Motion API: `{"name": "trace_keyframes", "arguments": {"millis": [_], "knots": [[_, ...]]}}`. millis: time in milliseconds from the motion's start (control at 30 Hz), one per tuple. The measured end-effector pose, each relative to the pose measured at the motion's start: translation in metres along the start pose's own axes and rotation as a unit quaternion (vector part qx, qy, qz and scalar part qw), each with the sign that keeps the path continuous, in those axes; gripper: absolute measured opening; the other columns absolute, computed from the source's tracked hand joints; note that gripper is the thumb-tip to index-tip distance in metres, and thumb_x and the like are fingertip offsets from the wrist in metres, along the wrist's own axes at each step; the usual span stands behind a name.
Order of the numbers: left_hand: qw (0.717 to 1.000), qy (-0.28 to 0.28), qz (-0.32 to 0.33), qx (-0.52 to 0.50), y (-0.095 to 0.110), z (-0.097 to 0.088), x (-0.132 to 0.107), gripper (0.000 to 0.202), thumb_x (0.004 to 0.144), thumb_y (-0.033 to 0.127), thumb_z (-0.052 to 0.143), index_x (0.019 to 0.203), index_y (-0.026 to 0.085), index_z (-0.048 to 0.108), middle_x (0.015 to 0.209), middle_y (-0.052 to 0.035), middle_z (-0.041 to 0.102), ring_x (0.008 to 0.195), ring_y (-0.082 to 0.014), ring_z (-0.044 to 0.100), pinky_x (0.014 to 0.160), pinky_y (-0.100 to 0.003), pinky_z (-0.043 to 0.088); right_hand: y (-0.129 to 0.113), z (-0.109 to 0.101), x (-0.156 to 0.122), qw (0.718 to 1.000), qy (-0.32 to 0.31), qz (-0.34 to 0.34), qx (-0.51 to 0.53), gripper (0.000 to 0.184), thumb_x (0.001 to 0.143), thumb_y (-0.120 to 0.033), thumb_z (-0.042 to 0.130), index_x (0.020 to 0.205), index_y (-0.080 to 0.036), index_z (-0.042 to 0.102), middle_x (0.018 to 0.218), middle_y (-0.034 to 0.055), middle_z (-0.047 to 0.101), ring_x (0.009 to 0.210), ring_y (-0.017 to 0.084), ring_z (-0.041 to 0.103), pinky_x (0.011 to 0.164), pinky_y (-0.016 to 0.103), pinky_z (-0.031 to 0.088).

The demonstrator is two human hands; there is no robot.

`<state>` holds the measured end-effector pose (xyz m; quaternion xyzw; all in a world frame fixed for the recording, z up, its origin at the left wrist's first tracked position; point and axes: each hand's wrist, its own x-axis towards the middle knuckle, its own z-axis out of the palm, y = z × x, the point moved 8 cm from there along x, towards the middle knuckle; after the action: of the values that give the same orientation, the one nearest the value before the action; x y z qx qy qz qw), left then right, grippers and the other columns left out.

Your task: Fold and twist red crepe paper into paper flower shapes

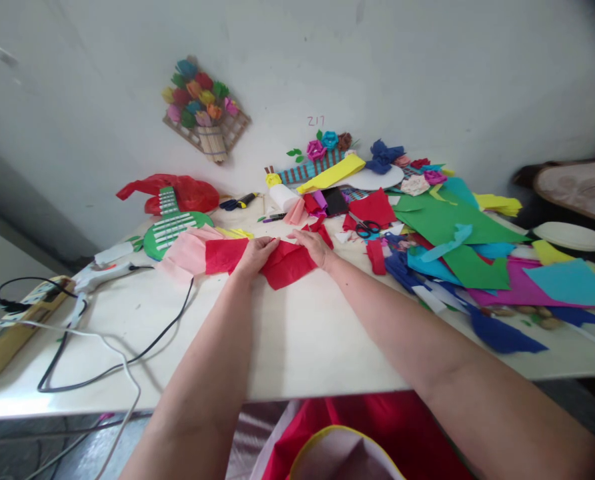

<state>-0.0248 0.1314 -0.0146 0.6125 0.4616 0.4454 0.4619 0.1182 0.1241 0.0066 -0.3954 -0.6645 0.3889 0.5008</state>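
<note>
Left hand: your left hand (257, 255) lies palm down on the red paper (285, 268), fingers together and flat, pressing on it and not closed round it.
Right hand: your right hand (315, 245) rests on the paper's far right corner, fingers loosely spread and open; you cannot tell whether the fingertips pinch an edge.
Red paper: it lies crumpled on the surface (297, 333), straight ahead of you and under both hands, its near corner pointing toward you.
Pink paper (187, 252): it touches the red sheet's left end and seems partly tucked under it.
Step in hand: it looks like you are smoothing or creasing the red sheet.
How to do it well: press with flat fingers and work from the middle outward, so the thin sheet spreads and does not tear. Anchor one side with one hand while the other strokes.
Edges: line them up before you press a crease; this paper likely shows every stray fold.
Clutter: the scissors (365, 227) and a red strip (376, 257) lie just right of your right hand, so mind your wrist.
Left side: the glue gun (102, 273) and its cable (127, 357) lie well apart from the paper.
</note>
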Motion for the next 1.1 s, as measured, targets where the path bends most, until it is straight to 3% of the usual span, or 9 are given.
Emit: {"name": "trace_keyframes", "arguments": {"millis": [133, 267, 567, 700, 867, 1100], "knots": [[1.0, -0.003, 0.016, 0.022, 0.004, 0.002, -0.001, 0.037, 0.067, 0.05, 0.062, 0.064, 0.014, 0.056, 0.052, 0.0016, 0.054, 0.045, -0.0083, 0.044, 0.041, -0.02, 0.029, 0.003, 0.003, 0.001, 0.997, -0.005, -0.001, -0.076, 0.039, 0.073, -0.05, 0.05, 0.059, -0.014, 0.056, 0.055, -0.0023, 0.046, 0.059, 0.012, 0.043, 0.059, 0.026, 0.034], [0.999, -0.004, 0.027, 0.02, 0.009, 0.003, -0.002, 0.037, 0.068, 0.05, 0.061, 0.063, 0.014, 0.055, 0.052, 0.0018, 0.054, 0.045, -0.0078, 0.043, 0.042, -0.02, 0.029, 0.007, 0.004, 0.001, 0.994, 0.001, 0.0, -0.106, 0.036, 0.071, -0.048, 0.053, 0.056, -0.015, 0.05, 0.052, -0.0043, 0.037, 0.055, 0.009, 0.035, 0.052, 0.024, 0.027], [0.999, -0.013, 0.015, -0.038, 0.006, 0.005, -0.003, 0.033, 0.066, 0.047, 0.066, 0.063, 0.015, 0.059, 0.056, 0.0007, 0.058, 0.048, -0.009, 0.048, 0.044, -0.02, 0.033, 0.012, 0.004, 0.004, 0.994, 0.004, -0.002, -0.11, 0.024, 0.07, -0.036, 0.055, 0.057, -0.016, 0.052, 0.055, -0.0024, 0.047, 0.057, 0.011, 0.042, 0.053, 0.023, 0.032], [0.996, -0.037, -0.007, -0.087, 0.007, 0.01, -0.008, 0.03, 0.062, 0.042, 0.071, 0.071, 0.014, 0.062, 0.064, -0.0008, 0.064, 0.054, -0.0111, 0.055, 0.05, -0.021, 0.041, 0.012, 0.004, 0.005, 0.993, 0.002, -0.001, -0.119, 0.021, 0.071, -0.032, 0.054, 0.057, -0.015, 0.053, 0.056, -0.0019, 0.048, 0.058, 0.011, 0.044, 0.054, 0.023, 0.033], [0.992, -0.054, -0.023, -0.109, 0.005, 0.013, -0.009, 0.035, 0.054, 0.035, 0.077, 0.078, 0.013, 0.063, 0.069, -0.0031, 0.067, 0.061, -0.0142, 0.06, 0.058, -0.025, 0.046, 0.009, 0.001, 0.004, 0.992, 0.01, 0.002, -0.124, 0.023, 0.07, -0.034, 0.056, 0.057, -0.015, 0.053, 0.055, -0.0023, 0.047, 0.058, 0.011, 0.044, 0.055, 0.024, 0.033], [0.993, -0.039, -0.017, -0.112, 0.004, 0.009, -0.005, 0.038, 0.05, 0.031, 0.08, 0.077, 0.013, 0.062, 0.067, -0.0022, 0.066, 0.057, -0.0139, 0.06, 0.055, -0.025, 0.047, 0.009, 0.003, 0.001, 0.996, -0.003, 0.006, -0.087, 0.027, 0.071, -0.039, 0.054, 0.058, -0.015, 0.054, 0.053, -0.0038, 0.044, 0.056, 0.01, 0.04, 0.056, 0.024, 0.033]]}}
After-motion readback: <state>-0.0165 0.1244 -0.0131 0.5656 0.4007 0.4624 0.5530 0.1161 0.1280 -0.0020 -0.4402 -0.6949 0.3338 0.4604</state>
